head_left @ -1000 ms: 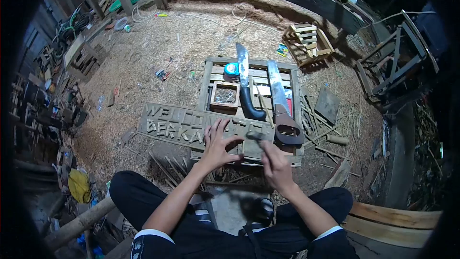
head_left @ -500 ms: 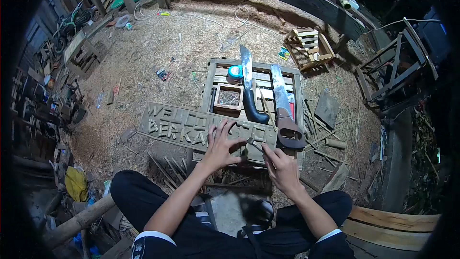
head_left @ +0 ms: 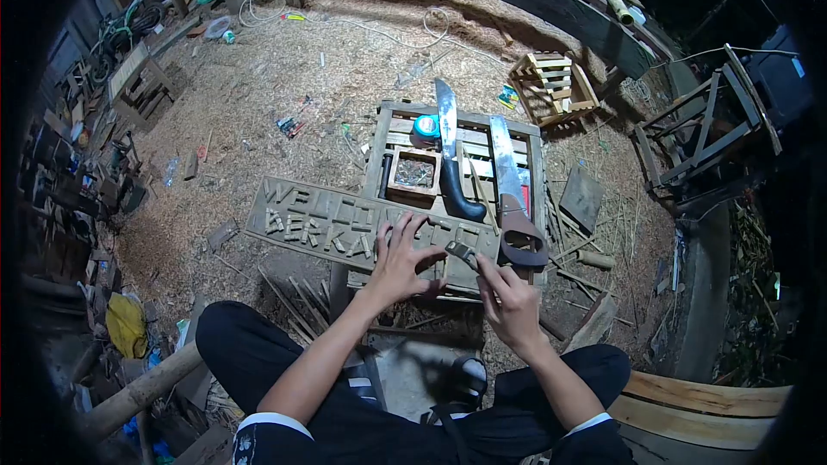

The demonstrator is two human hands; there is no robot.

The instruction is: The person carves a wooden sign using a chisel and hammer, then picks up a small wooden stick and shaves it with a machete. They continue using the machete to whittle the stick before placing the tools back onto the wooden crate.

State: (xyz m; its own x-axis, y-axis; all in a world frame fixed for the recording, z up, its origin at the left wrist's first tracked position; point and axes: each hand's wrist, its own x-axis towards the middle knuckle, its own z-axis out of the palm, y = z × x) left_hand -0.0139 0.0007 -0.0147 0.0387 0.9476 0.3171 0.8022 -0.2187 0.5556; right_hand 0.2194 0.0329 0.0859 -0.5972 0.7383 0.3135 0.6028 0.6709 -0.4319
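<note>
A long wooden board [head_left: 331, 252] with raised wooden letters lies across the near part of a slatted table [head_left: 376, 148]. My left hand [head_left: 397, 266] rests on the board with its fingers spread. My right hand [head_left: 510, 301] is closed on a small tool [head_left: 463, 251] with a dark metal head, held over the board's right part. Beyond the board are a big knife [head_left: 450, 151] with a black handle and a handsaw [head_left: 510, 176] with a brown handle. Left of the knife sit a small wooden box [head_left: 414, 174] and a blue-lidded container [head_left: 425, 127].
A slatted wooden crate [head_left: 556, 88] stands on the shavings-covered ground behind the table. To the right is a wooden frame [head_left: 708, 125]. Sticks [head_left: 297, 301] lie below the board. A yellow bag [head_left: 127, 325] is at lower left, a plank bench [head_left: 702, 405] at lower right.
The tool's head has tilted, so its flat face now shows more. My right hand has shifted slightly right and down. My left hand has stayed nearly in place.
</note>
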